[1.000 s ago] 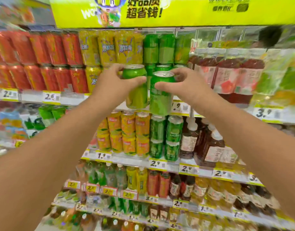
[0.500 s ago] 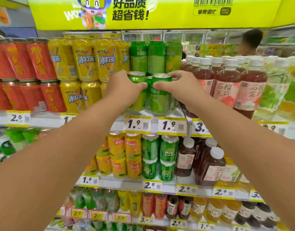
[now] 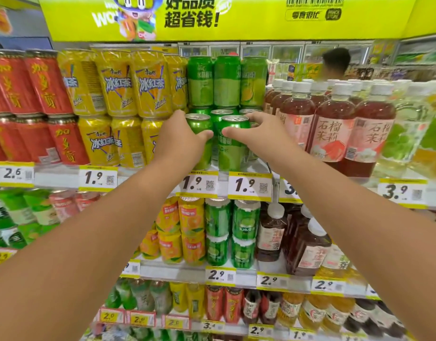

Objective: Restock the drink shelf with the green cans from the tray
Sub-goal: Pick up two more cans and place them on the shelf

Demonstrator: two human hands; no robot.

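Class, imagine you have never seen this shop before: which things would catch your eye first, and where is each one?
Two bare hands, left hand and right hand, each grip a green can at the front edge of the upper shelf, centre frame. Above hangs a bright yellow-green banner with bold black characters. Left of the hands stand stacked yellow cans and red cans.

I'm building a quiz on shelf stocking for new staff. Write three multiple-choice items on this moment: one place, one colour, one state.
1. Where do the two held cans stand?
A. bottom shelf
B. front edge of the shelf, above the 1.9 tags
C. in a tray

2. What colour are the cans directly left of them?
A. yellow
B. blue
C. white

3. How are the hands?
A. both empty
B. one holds a can
C. each grips a can

Key:
1 B, left can and right can stand above the tags.
2 A, yellow cans.
3 C, left hand, right hand.
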